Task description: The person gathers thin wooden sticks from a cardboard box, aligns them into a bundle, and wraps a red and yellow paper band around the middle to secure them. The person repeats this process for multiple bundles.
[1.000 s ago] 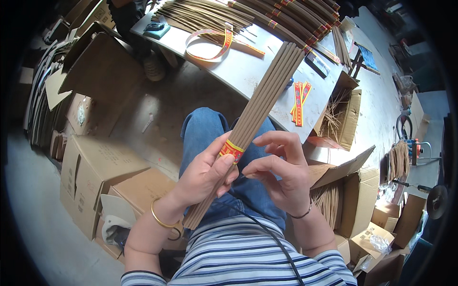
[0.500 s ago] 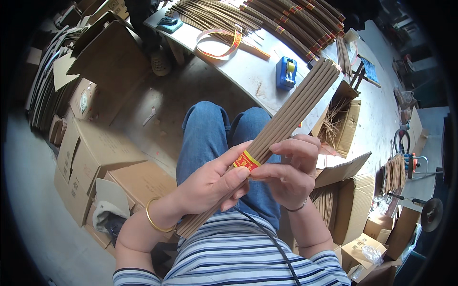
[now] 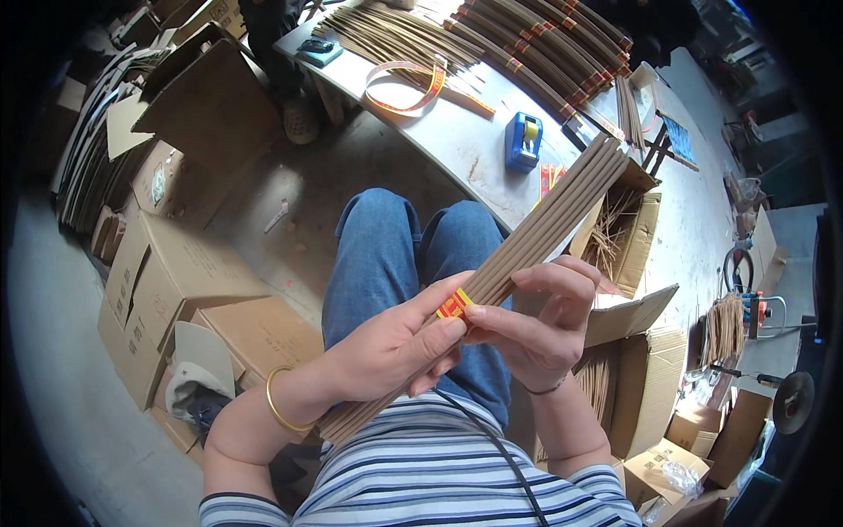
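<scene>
A bundle of brown incense sticks (image 3: 551,220) slants across my lap, its far end up and to the right over the table edge. Around its middle lies a red and yellow paper band (image 3: 454,304). My left hand (image 3: 408,338) is wrapped about the bundle from the left, thumb pressed on the sticks beside the band. My right hand (image 3: 546,321) pinches the band's right edge between thumb and finger, its other fingers curled near the sticks. The near end of the bundle shows below my left wrist.
The white table (image 3: 479,162) ahead carries a blue tape dispenser (image 3: 523,142), a loop of printed band (image 3: 407,88), loose sticks (image 3: 386,37) and banded bundles (image 3: 544,53). Open cartons (image 3: 654,386) stand on the right, closed ones (image 3: 184,290) on the left. A person's shoe (image 3: 299,121) shows behind the table's left corner.
My right thumb and finger have shifted over the band, and less of it shows now. The bundle has dipped slightly at its far end, uncovering red and yellow strips on the table.
</scene>
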Available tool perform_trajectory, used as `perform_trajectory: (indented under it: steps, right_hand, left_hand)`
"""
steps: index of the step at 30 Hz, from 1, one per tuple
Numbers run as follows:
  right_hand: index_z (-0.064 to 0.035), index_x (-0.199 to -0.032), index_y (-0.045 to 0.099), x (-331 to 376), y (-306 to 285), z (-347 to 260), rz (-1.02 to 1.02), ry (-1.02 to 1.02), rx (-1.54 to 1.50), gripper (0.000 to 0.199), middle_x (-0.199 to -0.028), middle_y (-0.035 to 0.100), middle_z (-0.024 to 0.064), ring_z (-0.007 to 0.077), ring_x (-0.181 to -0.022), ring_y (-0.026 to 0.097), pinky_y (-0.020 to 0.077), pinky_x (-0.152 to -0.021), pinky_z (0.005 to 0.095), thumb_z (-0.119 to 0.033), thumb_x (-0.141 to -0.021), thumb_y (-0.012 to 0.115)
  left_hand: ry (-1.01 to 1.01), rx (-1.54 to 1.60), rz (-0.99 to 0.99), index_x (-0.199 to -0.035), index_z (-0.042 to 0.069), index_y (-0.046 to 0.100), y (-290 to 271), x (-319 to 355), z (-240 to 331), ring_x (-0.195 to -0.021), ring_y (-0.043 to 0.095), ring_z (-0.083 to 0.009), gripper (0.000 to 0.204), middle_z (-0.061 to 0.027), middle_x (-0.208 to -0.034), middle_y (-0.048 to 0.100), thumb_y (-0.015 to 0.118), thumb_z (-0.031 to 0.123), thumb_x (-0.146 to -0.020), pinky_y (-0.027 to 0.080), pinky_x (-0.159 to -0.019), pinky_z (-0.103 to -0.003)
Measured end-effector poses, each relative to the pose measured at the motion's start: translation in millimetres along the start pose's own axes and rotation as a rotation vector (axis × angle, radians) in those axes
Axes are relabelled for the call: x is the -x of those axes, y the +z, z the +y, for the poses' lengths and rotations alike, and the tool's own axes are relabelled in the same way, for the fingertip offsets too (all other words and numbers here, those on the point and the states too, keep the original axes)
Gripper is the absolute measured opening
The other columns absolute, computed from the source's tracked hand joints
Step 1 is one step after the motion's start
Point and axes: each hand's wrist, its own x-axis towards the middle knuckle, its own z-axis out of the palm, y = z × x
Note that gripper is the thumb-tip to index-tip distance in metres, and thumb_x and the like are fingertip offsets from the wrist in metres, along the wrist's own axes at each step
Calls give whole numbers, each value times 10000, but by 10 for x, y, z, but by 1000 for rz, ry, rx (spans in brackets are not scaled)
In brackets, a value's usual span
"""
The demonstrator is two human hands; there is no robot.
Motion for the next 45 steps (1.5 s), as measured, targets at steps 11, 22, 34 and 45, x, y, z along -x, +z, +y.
perform_trajectory:
  steps: [11, 22, 34, 45]
  right_hand:
    - [-85, -1229, 645, 93, -6, -7, 49, 174, -119, 661, -1104, 495, 43, 174, -985, 479, 421, -726, 281, -357, -658, 840]
    - [-60, -1075, 605, 62, 142, -318, 254, 610, -643, 365, -1143, 428, 87, 171, -1036, 477, 426, -848, 293, -110, -772, 801]
    - [-200, -908, 749, -109, -110, -104, -54, 149, -187, 266, -929, 503, -15, 160, -875, 470, 390, -700, 268, -110, -659, 780]
    - [-179, -762, 716, 63, -96, 65, 117, 197, -654, 79, -928, 427, 16, 174, -856, 471, 407, -742, 287, -141, -719, 770]
  left_hand:
    - [26, -58, 7, -1530, 81, 145, 27, -14, -10, -584, 466, -28, 606, -16, -818, 494, 396, 340, -1043, 417, -515, -157]
    - [95, 63, 8, -1531, 92, 133, 45, -42, 5, -583, 429, -47, 581, -54, -849, 480, 378, 305, -1048, 420, -526, -167]
    - [69, -41, 19, -1517, 56, 148, 63, -23, 45, -652, 451, -60, 614, -48, -885, 489, 415, 329, -1036, 416, -499, -168]
    - [23, 202, -34, -1527, 77, 122, 72, -6, 124, -563, 421, -45, 581, -55, -812, 483, 378, 290, -1052, 401, -513, -155]
